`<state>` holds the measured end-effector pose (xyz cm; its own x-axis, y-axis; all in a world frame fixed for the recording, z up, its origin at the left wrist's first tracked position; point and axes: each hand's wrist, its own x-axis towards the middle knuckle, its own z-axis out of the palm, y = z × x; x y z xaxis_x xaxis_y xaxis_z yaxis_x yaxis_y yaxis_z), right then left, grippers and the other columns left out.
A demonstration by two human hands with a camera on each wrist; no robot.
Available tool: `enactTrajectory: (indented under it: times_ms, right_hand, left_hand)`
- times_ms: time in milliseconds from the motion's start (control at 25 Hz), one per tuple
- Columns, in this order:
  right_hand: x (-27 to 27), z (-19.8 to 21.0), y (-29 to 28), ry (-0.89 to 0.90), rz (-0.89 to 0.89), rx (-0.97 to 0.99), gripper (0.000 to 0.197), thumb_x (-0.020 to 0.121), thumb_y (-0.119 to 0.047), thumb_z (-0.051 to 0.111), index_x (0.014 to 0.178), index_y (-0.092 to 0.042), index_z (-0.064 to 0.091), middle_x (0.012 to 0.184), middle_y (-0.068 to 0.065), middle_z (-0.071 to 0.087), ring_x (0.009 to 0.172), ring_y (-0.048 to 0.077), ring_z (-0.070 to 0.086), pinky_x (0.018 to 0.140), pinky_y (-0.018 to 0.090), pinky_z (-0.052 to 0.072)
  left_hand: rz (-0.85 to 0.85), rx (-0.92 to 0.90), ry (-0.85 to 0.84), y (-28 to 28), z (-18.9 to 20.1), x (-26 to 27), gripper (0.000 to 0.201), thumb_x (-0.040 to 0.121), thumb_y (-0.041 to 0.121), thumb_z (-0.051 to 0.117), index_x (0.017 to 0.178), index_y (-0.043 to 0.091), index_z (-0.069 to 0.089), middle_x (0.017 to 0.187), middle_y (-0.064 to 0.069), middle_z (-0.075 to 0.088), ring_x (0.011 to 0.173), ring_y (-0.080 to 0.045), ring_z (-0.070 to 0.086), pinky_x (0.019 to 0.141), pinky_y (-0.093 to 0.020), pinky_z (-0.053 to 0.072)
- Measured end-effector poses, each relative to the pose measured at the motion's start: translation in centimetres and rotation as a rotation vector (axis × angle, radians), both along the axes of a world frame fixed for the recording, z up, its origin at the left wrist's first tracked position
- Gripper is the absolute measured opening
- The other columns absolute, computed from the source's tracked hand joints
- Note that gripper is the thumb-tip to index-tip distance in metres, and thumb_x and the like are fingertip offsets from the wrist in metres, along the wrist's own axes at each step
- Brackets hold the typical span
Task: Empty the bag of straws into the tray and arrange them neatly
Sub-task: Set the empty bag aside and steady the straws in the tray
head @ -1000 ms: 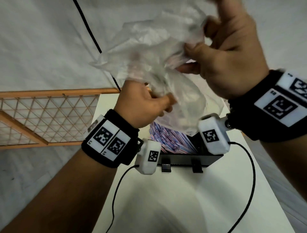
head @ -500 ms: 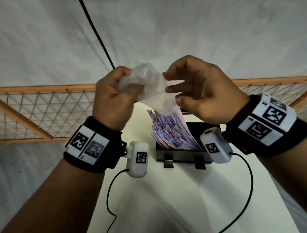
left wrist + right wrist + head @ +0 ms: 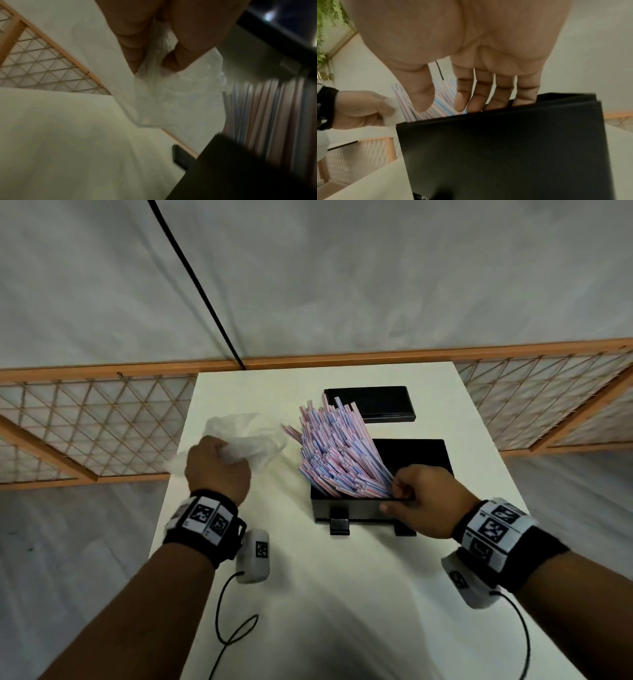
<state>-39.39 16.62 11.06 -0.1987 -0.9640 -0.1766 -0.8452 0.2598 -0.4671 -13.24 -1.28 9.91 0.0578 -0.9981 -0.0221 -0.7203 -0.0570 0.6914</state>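
Head view: nearest, the right hand (image 3: pixel 424 501) rests at the front wall of the open black box tray (image 3: pixel 363 510), fingers straight against the pink-and-blue paper straws (image 3: pixel 334 453) leaning in it. Left of it on the white worktop (image 3: pixel 308 594), the left hand (image 3: pixel 216 470) clutches the crumpled clear plastic bag (image 3: pixel 253 436). Farther back lies a flat black lid (image 3: pixel 370 404).

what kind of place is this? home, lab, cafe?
Probably a staged recording space, not a cafe: a bare white table, grey sheeting as backdrop, and a wooden lattice screen behind. Only the black tray of straws hints at food service.
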Motion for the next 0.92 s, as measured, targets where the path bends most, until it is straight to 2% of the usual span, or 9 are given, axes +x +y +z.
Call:
enactTrajectory:
  times_ms: [120, 280, 400, 480, 560, 680, 720, 840, 920]
  right_hand:
    - [0.1, -1.4, -0.2, 0.004, -0.021, -0.009, 0.033, 0.077, -0.041, 0.076, 0.072, -0.018, 0.053, 0.077, -0.002, 0.054, 0.068, 0.015, 0.052, 0.061, 0.025, 0.036]
    - [0.1, -2.4, 0.0, -0.013, -0.019, -0.020, 0.026, 0.081, -0.033, 0.074, 0.075, -0.019, 0.053, 0.079, -0.003, 0.052, 0.072, 0.017, 0.050, 0.065, 0.026, 0.034]
    - [0.1, -3.0, 0.0, -0.049, -0.014, -0.040, 0.023, 0.084, -0.022, 0.071, 0.073, -0.022, 0.051, 0.075, -0.009, 0.046, 0.071, 0.017, 0.048, 0.068, 0.025, 0.034]
    - [0.2, -3.3, 0.3, -0.066, 0.020, -0.061, 0.022, 0.084, -0.017, 0.070, 0.072, -0.020, 0.052, 0.074, -0.009, 0.045, 0.071, 0.017, 0.048, 0.068, 0.026, 0.036]
    - [0.3, -3.5, 0.7, -0.078, 0.027, -0.083, 0.022, 0.083, -0.015, 0.071, 0.071, -0.020, 0.053, 0.073, -0.009, 0.046, 0.069, 0.015, 0.048, 0.067, 0.027, 0.037]
    - [0.5, -3.6, 1.0, -0.069, -0.001, -0.095, 0.021, 0.081, -0.019, 0.073, 0.072, -0.021, 0.054, 0.072, -0.010, 0.048, 0.066, 0.007, 0.046, 0.065, 0.024, 0.034]
    - [0.6, -3.4, 0.9, -0.065, -0.015, -0.090, 0.019, 0.080, -0.022, 0.074, 0.075, -0.020, 0.056, 0.074, -0.009, 0.051, 0.067, 0.009, 0.047, 0.064, 0.022, 0.034]
    - [0.9, -3.1, 0.9, -0.055, -0.013, -0.044, 0.023, 0.080, -0.032, 0.074, 0.088, -0.018, 0.059, 0.086, -0.003, 0.059, 0.077, 0.015, 0.053, 0.069, 0.023, 0.038]
    - [1.1, -3.0, 0.7, -0.031, 0.012, 0.018, 0.026, 0.082, -0.040, 0.071, 0.090, -0.019, 0.059, 0.089, -0.002, 0.062, 0.080, 0.017, 0.055, 0.071, 0.025, 0.042]
  left_hand:
    - [-0.193, 0.247, -0.159, 1.2, -2.9, -0.9, 0.052, 0.088, 0.030, 0.073, 0.131, 0.004, 0.058, 0.135, -0.021, 0.053, 0.123, -0.038, 0.055, 0.104, -0.037, 0.042]
    - [-0.515, 0.483, -0.430, 2.6, -6.6, -0.9, 0.044, 0.103, 0.039, 0.050, 0.133, 0.008, 0.062, 0.142, -0.017, 0.057, 0.129, -0.034, 0.054, 0.103, -0.032, 0.042]
    - [-0.579, 0.522, -0.521, 3.5, -7.7, -0.2, 0.048, 0.102, 0.030, 0.052, 0.146, 0.014, 0.041, 0.136, -0.017, 0.060, 0.118, -0.034, 0.064, 0.095, -0.035, 0.052]
    - [-0.549, 0.463, -0.531, 3.6, -7.7, 0.1, 0.053, 0.098, 0.028, 0.059, 0.142, 0.011, 0.034, 0.123, -0.018, 0.062, 0.102, -0.034, 0.069, 0.084, -0.037, 0.058]
    - [-0.572, 0.373, -0.610, 3.4, -7.4, 0.5, 0.046, 0.094, 0.030, 0.065, 0.132, 0.013, 0.044, 0.121, -0.014, 0.063, 0.097, -0.029, 0.065, 0.085, -0.036, 0.056]
    - [-0.611, 0.345, -0.586, 3.2, -7.5, 0.9, 0.036, 0.093, 0.034, 0.070, 0.124, 0.018, 0.061, 0.126, -0.006, 0.062, 0.115, -0.023, 0.059, 0.094, -0.027, 0.045]
    - [-0.604, 0.369, -0.544, 3.3, -7.4, 1.0, 0.036, 0.092, 0.035, 0.071, 0.123, 0.019, 0.061, 0.121, -0.005, 0.063, 0.112, -0.022, 0.060, 0.091, -0.025, 0.045]
    - [-0.568, 0.336, -0.346, 3.9, -6.7, 1.0, 0.032, 0.088, 0.028, 0.076, 0.110, 0.022, 0.054, 0.082, -0.002, 0.063, 0.074, -0.016, 0.058, 0.060, -0.015, 0.040]
    - [-0.590, 0.232, -0.220, 4.5, -5.7, 0.8, 0.032, 0.082, 0.028, 0.081, 0.095, 0.022, 0.052, 0.064, 0.004, 0.056, 0.058, -0.008, 0.051, 0.052, -0.010, 0.033]
